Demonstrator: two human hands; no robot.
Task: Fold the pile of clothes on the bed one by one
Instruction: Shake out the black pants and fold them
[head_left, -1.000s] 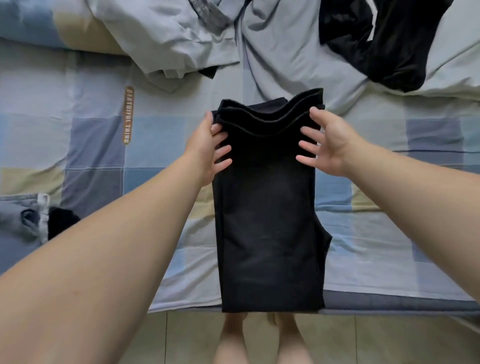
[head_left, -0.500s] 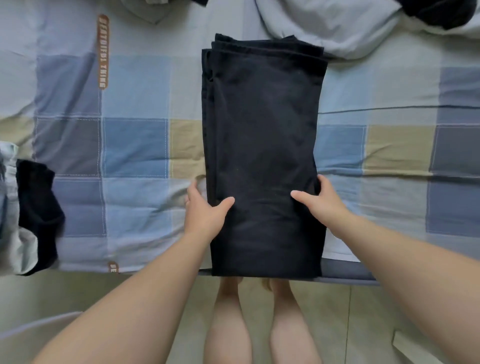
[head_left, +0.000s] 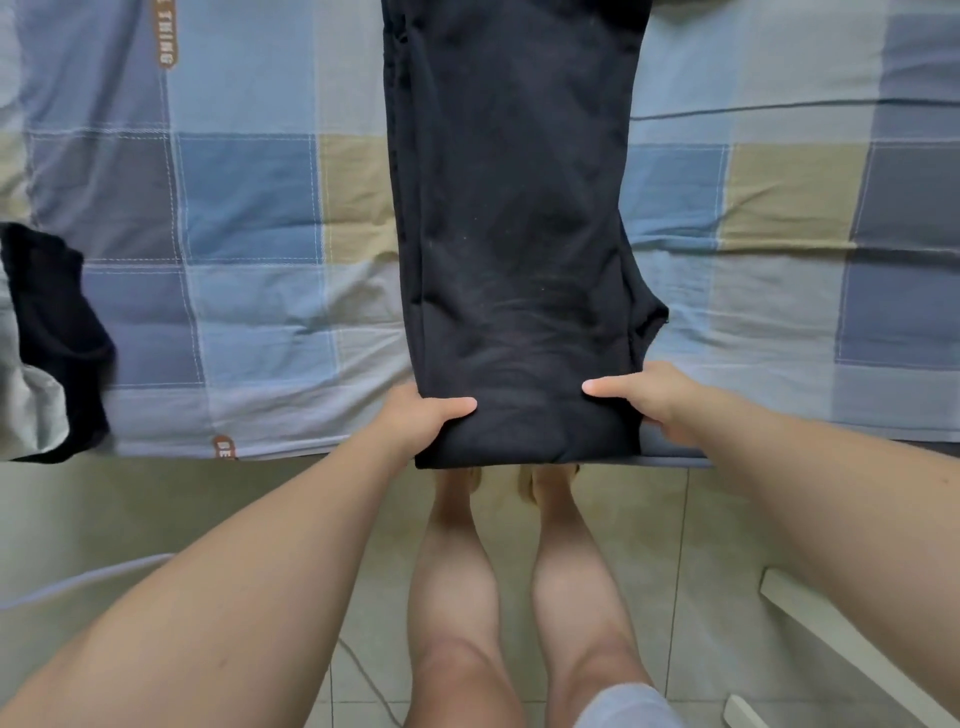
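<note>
1. Trousers (head_left: 519, 208): black, folded into a long narrow strip. They lie flat on the bed (head_left: 249, 197), running from its near edge away past the top of the view.
2. Left grip (head_left: 415, 423): pinches the near left corner of the trousers. The thumb lies flat on top and the fingers are tucked beneath (hidden by the cloth).
3. Right grip (head_left: 649, 400): pinches the near right corner the same way, thumb on top pointing inward, fingers under the edge.
4. Position relative to the grip: both grips sit at the near end, which slightly overhangs the bed edge. The rest of the strip extends away from them, lying on the checked sheet.
5. Other items: a black garment (head_left: 52, 332) lies on a grey one (head_left: 26, 405) at the left edge of the bed, well apart from the trousers.
</note>
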